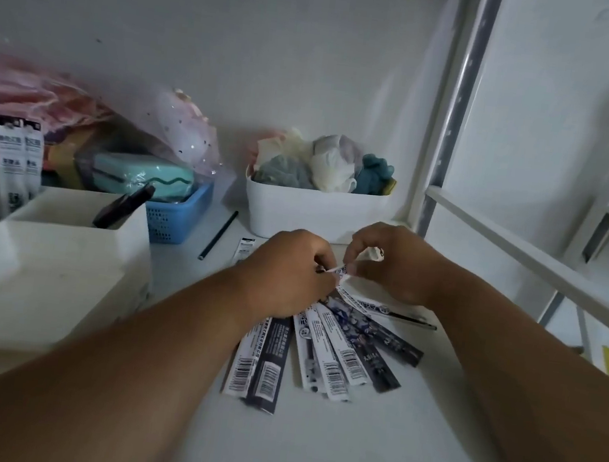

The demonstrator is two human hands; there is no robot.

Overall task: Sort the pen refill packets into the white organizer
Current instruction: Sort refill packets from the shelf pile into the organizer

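Gathering the fanned refill packets [323, 348]

My left hand [286, 271] and right hand [391, 264] both pinch their far ends; the white organizer [64, 239] sits left.

left hand [282, 270] bare | right hand [394, 265] bare | forearms seemingly sleeveless

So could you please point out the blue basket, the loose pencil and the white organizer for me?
blue basket [176, 223]: head view, on its mesh front wall.
pencil [218, 235]: head view, mid-shaft, lying on the table.
white organizer [60, 270]: head view, on its near side wall.
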